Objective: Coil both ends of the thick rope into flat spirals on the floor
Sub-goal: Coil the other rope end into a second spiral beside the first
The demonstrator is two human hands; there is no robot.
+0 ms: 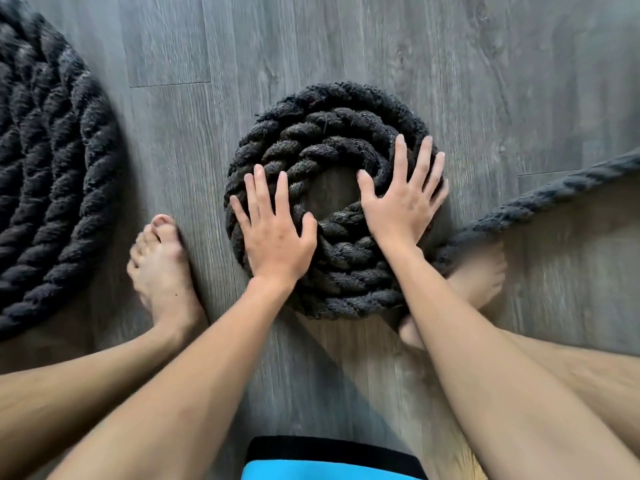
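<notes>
A thick black twisted rope lies coiled in a small flat spiral (332, 133) on the grey wood floor, with a bare gap of floor at its centre. My left hand (273, 233) presses flat on the spiral's left side, fingers straight and spread. My right hand (405, 199) presses flat on its right side, fingers spread over the outer turns. The loose rope (540, 199) runs from the spiral's lower right away to the right edge. A larger flat rope spiral (45, 188) lies at the left edge, partly cut off.
My bare left foot (162, 271) stands between the two spirals. My right foot (481, 275) is beside the small spiral's lower right, under the loose rope and partly hidden by my forearm. Grey plank floor (346, 39) stretches beyond.
</notes>
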